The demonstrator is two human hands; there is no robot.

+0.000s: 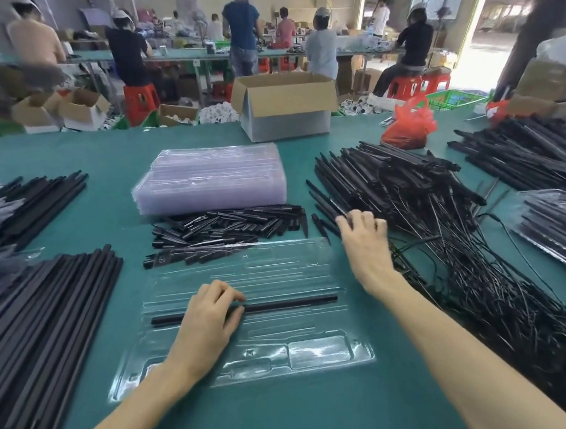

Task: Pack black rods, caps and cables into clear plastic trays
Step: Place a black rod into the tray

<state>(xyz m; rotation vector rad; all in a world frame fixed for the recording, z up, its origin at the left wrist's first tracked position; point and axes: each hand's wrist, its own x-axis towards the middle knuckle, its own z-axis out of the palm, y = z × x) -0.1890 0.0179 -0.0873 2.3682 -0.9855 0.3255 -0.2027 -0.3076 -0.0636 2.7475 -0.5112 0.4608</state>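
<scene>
We see L hand (209,320) pinching long matte black rod (287,303), which lies in groove of glossy clear moulded plastic tray (304,271). R hand (363,236) curled on tangled black cable pile (413,198); whether it grips, we cannot tell.

Single head-worn wide-angle view, facing forward and down across the green tabletop (291,420), close above the left hand (208,324) and right hand (363,242), forearms entering from bottom edge, frame edges bowed, seated people (128,47) far off along the top.
</scene>
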